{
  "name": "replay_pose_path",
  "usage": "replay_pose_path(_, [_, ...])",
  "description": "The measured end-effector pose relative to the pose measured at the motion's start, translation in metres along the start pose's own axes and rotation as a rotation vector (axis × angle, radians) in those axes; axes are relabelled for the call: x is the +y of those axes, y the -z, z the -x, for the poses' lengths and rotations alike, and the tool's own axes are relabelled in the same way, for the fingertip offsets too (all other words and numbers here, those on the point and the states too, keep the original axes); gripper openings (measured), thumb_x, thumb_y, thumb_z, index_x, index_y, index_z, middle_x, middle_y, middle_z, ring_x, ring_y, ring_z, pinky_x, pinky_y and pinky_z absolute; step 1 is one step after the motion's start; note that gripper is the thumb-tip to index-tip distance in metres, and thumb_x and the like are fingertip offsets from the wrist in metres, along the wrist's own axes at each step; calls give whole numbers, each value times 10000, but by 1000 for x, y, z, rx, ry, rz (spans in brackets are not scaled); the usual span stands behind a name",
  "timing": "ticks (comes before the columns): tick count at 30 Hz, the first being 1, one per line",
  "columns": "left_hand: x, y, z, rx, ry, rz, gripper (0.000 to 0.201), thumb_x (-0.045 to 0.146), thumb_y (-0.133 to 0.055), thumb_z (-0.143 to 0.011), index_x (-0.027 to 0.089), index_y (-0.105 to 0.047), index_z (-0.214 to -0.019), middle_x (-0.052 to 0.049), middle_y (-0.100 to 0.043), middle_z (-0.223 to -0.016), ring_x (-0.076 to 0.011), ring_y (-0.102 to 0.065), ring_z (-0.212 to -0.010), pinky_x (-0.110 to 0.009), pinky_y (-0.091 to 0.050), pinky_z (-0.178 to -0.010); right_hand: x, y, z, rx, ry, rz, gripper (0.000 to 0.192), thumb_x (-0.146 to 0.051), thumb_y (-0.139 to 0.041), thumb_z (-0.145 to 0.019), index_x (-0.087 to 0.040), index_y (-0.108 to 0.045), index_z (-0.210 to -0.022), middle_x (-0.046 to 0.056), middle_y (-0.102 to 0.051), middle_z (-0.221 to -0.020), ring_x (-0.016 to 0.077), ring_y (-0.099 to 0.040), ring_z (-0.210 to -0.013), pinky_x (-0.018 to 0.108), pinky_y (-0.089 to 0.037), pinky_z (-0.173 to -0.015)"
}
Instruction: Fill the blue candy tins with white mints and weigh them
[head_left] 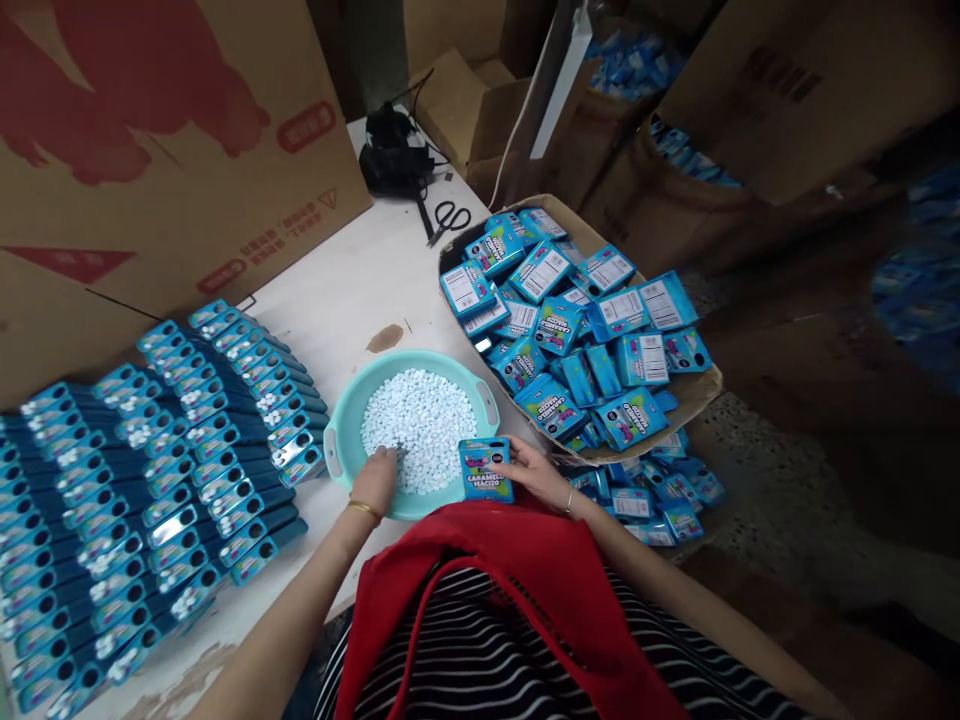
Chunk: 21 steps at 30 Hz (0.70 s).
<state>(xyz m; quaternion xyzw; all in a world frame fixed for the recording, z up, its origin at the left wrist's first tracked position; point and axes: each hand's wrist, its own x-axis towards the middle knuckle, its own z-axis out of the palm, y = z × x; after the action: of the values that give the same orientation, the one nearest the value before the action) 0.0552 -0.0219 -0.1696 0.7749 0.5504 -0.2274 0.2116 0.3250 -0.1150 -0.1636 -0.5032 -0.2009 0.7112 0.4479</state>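
- Head view: the right hand (534,472) holds a blue box (486,470), fingers closed along its edge, with the lettered face turned up.
- This box is at the basin's right side, over the near part of the rim.
- The left hand (377,482) reaches over the near left rim of the teal basin (343,412), fingers drawn together and tips down at the white sweets (424,420). Something small and dark shows at the fingertips; whether they grip it, I cannot tell.
- The sweets cover the basin's floor.
- The basin stands on the white table (315,300), between the rows (199,470) of blue boxes on the left and the open carton (703,400) on the right.
- The carton holds a loose pile (559,325) of blue boxes, lying at all angles; more (656,510) lie below its near edge.
- Beyond the basin, scissors (450,215) lie beside a black object (394,150).
- A large printed carton (180,110) stands behind the rows.
- A bracelet circles each wrist, and a red apron (487,530) covers a striped top.
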Motion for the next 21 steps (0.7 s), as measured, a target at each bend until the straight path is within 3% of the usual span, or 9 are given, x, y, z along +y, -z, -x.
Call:
replay_pose_path(6, [33,-20,-51,92,-99,125,260,123,-381,-883,147,-516,-1104,-140,-553,-1172,-217,-543,-1093,-331,-431,-933,-5,1,5,21,16,-7,423,-339,-794,-627,-226,-585,-976,-10,-672,-971,172,-639,-943,309,-502,-877])
replay_pose_path(12, [53,-19,-79,158,-184,244,276,56,-398,-813,137,-542,-1035,-158,-586,-1096,-242,-560,-1058,-363,-445,-922,-5,-11,-3,106,96,47,445,-338,-779,-633,-241,-576,-1017,6,-673,-992,196,-638,-961,337,-505,-902])
replay_pose_path(16, [35,1,-67,174,-281,310,251,171,-440,-853,158,-528,-1088,-110,-599,-1080,-210,-576,-1010,-342,-459,-909,-3,-16,-13,200,218,160,448,-355,-752,-666,-242,-572,-1060,25,-663,-1024,212,-622,-986,359,-487,-932])
replay_pose_path(21, [1,56,-31,210,-410,379,282,318,-447,-889,171,-527,-1116,-79,-606,-1008,-184,-581,-889,-330,-461,-854,-3,-19,-28,275,379,367,439,-382,-710,-719,-231,-573,-1108,55,-637,-1093,239,-591,-1034,372,-462,-941])
